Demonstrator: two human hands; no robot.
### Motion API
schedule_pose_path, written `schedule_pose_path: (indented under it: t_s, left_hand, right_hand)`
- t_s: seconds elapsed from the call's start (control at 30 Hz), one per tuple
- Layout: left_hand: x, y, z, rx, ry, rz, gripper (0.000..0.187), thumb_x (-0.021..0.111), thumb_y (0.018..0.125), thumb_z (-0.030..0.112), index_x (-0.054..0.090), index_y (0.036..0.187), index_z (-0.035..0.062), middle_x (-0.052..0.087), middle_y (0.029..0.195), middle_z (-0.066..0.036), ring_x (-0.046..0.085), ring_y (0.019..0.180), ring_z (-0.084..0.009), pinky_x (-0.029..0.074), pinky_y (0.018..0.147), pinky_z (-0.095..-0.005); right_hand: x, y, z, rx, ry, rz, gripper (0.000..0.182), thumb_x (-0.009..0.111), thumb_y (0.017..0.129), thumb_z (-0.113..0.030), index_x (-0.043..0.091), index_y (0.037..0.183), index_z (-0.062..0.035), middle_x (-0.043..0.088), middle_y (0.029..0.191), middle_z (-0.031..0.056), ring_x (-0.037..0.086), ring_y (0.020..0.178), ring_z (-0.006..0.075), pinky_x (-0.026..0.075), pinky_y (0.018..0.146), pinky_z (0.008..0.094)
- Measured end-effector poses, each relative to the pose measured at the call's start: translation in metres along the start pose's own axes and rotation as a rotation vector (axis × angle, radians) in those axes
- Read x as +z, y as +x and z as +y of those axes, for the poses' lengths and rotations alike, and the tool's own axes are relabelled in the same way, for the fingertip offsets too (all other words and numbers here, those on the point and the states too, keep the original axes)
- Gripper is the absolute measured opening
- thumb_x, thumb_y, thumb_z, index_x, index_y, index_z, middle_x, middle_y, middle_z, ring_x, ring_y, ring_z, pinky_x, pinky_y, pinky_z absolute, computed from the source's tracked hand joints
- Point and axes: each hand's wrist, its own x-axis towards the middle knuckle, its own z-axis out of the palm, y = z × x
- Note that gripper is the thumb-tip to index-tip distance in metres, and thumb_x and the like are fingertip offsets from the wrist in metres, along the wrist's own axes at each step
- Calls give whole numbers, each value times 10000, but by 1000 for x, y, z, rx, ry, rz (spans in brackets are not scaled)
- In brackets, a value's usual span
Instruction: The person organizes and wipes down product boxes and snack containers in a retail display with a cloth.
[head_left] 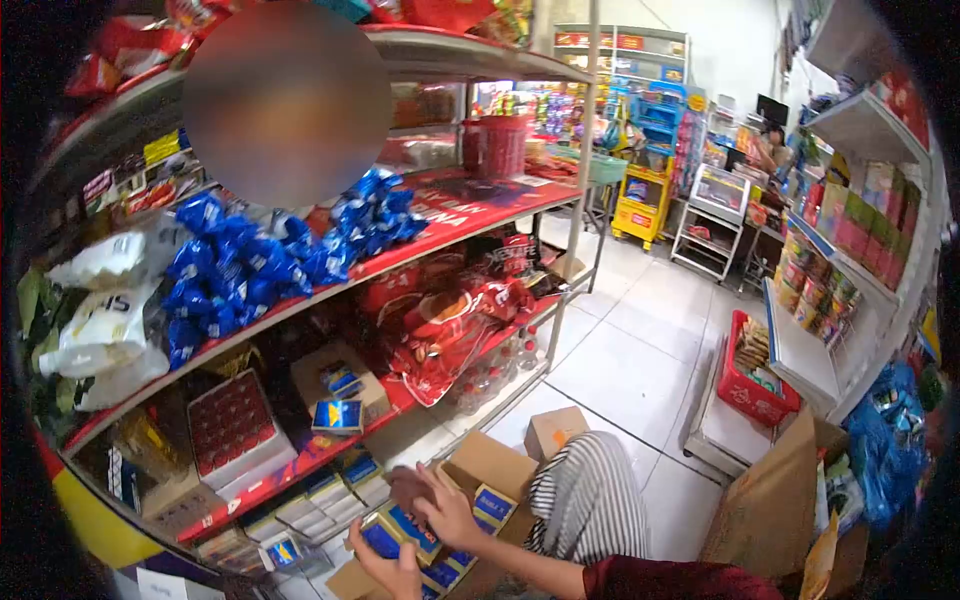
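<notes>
My left hand (388,565) is wrapped round a blue and yellow box (402,530), low in the middle of the view. Over the upper side of that box lies my right hand (440,505), its fingers spread and partly blurred. Beneath both hands an open cardboard carton (490,462) holds several more blue and yellow boxes (492,506). More packs of this kind (357,466) stand on the bottom shelf to the left, and another blue and yellow box (338,416) sits on the shelf above.
Shelving (330,290) on the left carries blue packets (235,265), red bags (450,325) and a box of red-topped items (232,425). A red basket (760,375) and a large carton (765,500) are on the right. A person (768,150) is far back; another face is blurred.
</notes>
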Motion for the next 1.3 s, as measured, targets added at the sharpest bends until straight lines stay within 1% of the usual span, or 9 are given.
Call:
schedule_pose_path:
  t_s: [0.1, 0.2, 0.4, 0.47, 0.53, 0.67, 1.0, 1.17, 1.3]
  left_hand:
    - [4, -12, 53, 65, 72, -16, 694, 617, 567, 146, 379, 1188, -52, 455, 1129, -173, 441, 1034, -290, 327, 917, -360]
    - [3, -20, 52, 221, 47, -52, 753, 629, 553, 207, 367, 1208, -55, 445, 1152, -185, 423, 1067, -300, 313, 929, -375]
    - [-31, 0, 54, 35, 309, -230, 840, 628, 566, 227, 273, 1285, -26, 368, 1248, -181, 351, 1144, -285, 270, 960, -367]
    - [-37, 13, 37, 53, -3, -150, 685, 531, 735, 248, 258, 1321, 23, 318, 1305, -171, 297, 1197, -277, 264, 975, -365]
    - [-20, 20, 72, -617, -254, 44, 570, 484, 789, 342, 377, 1257, 35, 355, 1281, -155, 352, 1159, -290, 310, 947, -382]
    - [-37, 12, -17, -932, -479, 124, 492, 425, 830, 410, 467, 1142, 31, 517, 1105, -120, 465, 1041, -269, 392, 861, -438]
    - [-2, 0, -21, -938, -520, 27, 496, 425, 832, 407, 481, 1111, 2, 535, 1064, -145, 512, 970, -275, 434, 793, -406]
    - [2, -1, -16, -876, -422, 27, 494, 425, 832, 405, 483, 1108, 0, 538, 1056, -147, 517, 958, -275, 438, 785, -400]
    - [1, -1, -14, -842, -391, 30, 492, 425, 832, 403, 485, 1105, -2, 540, 1050, -149, 522, 948, -275, 442, 778, -396]
  right_hand:
    - [3, 42, 76, 154, 284, 110, 470, 436, 835, -396, 447, 1172, -70, 531, 1077, 170, 512, 1000, 276, 395, 848, 312]
    - [8, 43, 88, 491, 1409, -182, 376, 397, 862, -377, 511, 1089, -100, 577, 990, 105, 560, 864, 197, 433, 771, 292]
    - [10, 12, 104, 600, 1323, -308, 308, 391, 867, -272, 534, 1057, -77, 579, 968, 63, 552, 839, 144, 441, 749, 280]
    - [6, 11, 106, 551, 1300, -319, 307, 397, 862, -261, 532, 1061, -70, 580, 968, 66, 552, 844, 151, 439, 757, 283]
    - [2, 15, 110, 504, 1260, -313, 307, 403, 857, -250, 530, 1065, -63, 580, 968, 69, 552, 850, 157, 437, 765, 286]
    - [-7, 25, 120, 392, 1137, -282, 308, 416, 848, -227, 526, 1074, -50, 581, 968, 74, 552, 861, 170, 434, 782, 292]
    - [-44, 26, 86, 229, 889, -570, 315, 520, 825, -166, 499, 1096, -7, 557, 1028, 74, 527, 952, 149, 392, 853, 257]
    - [-44, 23, 65, 105, 1004, -479, 524, 390, 751, -50, 353, 1272, -8, 413, 1248, 116, 363, 1180, 188, 252, 993, 274]
    - [-17, 30, 87, 138, 837, -692, 369, 396, 857, -111, 429, 1209, -5, 514, 1141, 93, 472, 1044, 166, 348, 916, 272]
